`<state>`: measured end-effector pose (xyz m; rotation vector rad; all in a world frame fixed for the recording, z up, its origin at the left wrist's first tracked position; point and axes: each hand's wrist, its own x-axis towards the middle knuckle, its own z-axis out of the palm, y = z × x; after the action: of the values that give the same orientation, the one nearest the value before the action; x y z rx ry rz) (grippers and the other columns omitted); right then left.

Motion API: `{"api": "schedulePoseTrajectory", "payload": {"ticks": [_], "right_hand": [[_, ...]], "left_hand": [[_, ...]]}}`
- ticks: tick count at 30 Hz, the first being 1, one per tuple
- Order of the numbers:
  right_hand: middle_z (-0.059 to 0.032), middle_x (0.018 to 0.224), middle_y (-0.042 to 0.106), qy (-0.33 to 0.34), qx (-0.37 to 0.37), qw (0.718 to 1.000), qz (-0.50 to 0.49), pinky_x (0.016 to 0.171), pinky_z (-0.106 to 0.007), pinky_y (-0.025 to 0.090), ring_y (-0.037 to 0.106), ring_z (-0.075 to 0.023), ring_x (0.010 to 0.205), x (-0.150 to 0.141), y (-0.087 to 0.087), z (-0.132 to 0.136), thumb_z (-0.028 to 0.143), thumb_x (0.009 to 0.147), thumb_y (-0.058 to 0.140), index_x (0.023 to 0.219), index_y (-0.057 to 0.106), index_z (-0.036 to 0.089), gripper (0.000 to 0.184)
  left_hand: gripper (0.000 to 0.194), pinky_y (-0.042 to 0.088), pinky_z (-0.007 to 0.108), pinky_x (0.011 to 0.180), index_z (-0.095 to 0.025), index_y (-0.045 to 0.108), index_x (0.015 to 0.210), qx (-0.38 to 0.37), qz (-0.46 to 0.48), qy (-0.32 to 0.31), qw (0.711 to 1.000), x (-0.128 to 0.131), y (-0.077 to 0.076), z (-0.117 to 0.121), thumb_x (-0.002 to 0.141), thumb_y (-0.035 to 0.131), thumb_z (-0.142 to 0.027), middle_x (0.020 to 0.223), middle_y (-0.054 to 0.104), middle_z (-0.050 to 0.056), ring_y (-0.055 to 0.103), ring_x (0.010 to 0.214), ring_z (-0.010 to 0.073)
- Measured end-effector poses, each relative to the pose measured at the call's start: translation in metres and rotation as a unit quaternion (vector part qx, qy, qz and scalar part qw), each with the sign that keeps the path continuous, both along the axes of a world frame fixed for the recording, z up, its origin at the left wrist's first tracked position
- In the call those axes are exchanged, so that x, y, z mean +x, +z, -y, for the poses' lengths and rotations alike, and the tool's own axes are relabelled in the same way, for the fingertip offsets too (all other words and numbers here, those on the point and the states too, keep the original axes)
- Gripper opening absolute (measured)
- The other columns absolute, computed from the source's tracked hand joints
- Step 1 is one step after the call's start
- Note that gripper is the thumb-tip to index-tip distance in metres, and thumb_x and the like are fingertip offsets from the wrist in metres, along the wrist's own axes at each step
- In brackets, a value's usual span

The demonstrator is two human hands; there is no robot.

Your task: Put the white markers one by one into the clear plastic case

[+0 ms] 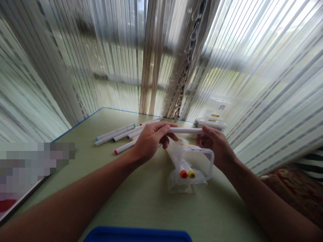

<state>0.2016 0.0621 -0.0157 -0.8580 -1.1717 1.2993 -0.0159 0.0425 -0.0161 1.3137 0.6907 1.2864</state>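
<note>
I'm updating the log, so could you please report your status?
Left hand, right hand: both holding white pen. Case: two pens inside. Loose pens at left, possible clutter.

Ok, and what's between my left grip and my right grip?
A white marker spans the stretch from the left grip to the right grip, with the clear case showing below it in the head view.

One head view — faced forward and down, close over table [141,201] toward 6 o'clock — curtain [121,67] farther, toward 12.
</note>
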Motion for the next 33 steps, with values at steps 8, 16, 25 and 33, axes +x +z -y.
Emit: {"api": "schedulePoseTrajectory", "payload": {"ticks": [8,16,25,33], "right_hand": [[-0.0030,0.056,0.068,-0.006,0.022,1.000,0.017,0.037,-0.020,0.039,0.053,-0.0092,0.040,-0.0015,0.0000,0.0010,0.049,0.067,0.087,0.064,0.066,0.017,0.038],[-0.0024,0.055,0.067,-0.010,0.028,0.999,0.032,0.038,-0.020,0.039,0.052,-0.0091,0.040,-0.0026,0.0009,0.0027,0.048,0.066,0.088,0.064,0.066,0.017,0.038],[-0.0019,0.055,0.067,0.006,0.038,0.998,0.042,0.040,-0.020,0.040,0.052,-0.0090,0.043,-0.0031,0.0021,0.0063,0.047,0.065,0.089,0.062,0.068,0.019,0.035],[-0.0026,0.055,0.068,0.012,0.039,0.998,0.051,0.040,-0.021,0.040,0.054,-0.0100,0.043,-0.0029,0.0029,0.0071,0.047,0.065,0.089,0.063,0.070,0.019,0.034]], "left_hand": [[0.031,0.041,0.022,0.046,-0.005,0.074,0.103,0.034,-0.052,0.048,0.997,-0.0001,-0.0012,-0.0017,0.091,0.057,-0.029,0.073,0.074,0.010,0.053,0.047,0.0085],[0.026,0.041,0.020,0.045,-0.008,0.073,0.099,0.048,-0.064,0.055,0.995,0.0002,-0.0022,-0.0018,0.084,0.070,-0.029,0.070,0.071,0.005,0.052,0.047,0.0067],[0.026,0.037,0.020,0.044,-0.010,0.071,0.089,0.049,-0.104,0.069,0.991,-0.0004,-0.0028,-0.0018,0.077,0.079,-0.032,0.067,0.065,0.002,0.050,0.049,0.0068],[0.027,0.035,0.020,0.045,-0.011,0.070,0.085,0.044,-0.091,0.063,0.993,-0.0002,-0.0006,-0.0007,0.074,0.080,-0.033,0.066,0.062,0.000,0.048,0.050,0.0066]]}}
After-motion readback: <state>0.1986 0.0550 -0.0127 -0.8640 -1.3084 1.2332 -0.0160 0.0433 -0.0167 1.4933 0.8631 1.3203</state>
